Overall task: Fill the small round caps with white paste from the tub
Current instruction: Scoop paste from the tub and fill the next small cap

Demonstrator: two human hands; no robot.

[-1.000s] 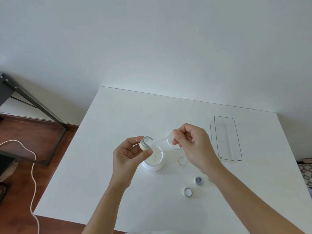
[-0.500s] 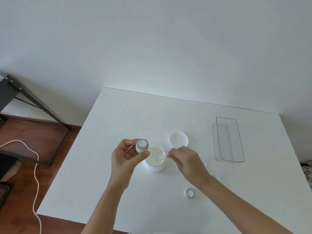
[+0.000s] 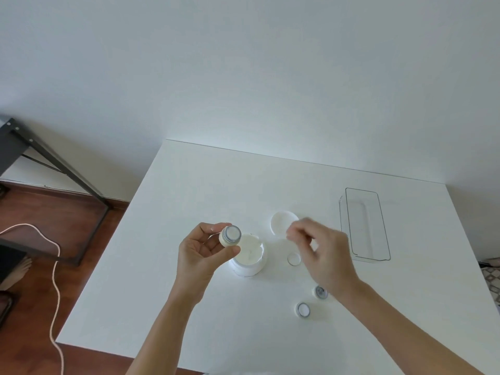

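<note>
Near the table's (image 3: 189,185) middle, above the open tub (image 3: 249,255), the left hand (image 3: 201,253) pinches a light, rigid cap (image 3: 230,235) by its sides; right hand (image 3: 322,250) blurred, grip unclear

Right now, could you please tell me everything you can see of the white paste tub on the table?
The tub is a squat round jar of white, plastic-looking material, standing upright with no lid on. White paste fills it nearly to the rim, its surface uneven. It sits on the table, just below and behind the left hand, whose thumb overlaps its rim in this view. Whether they touch is unclear.
</note>
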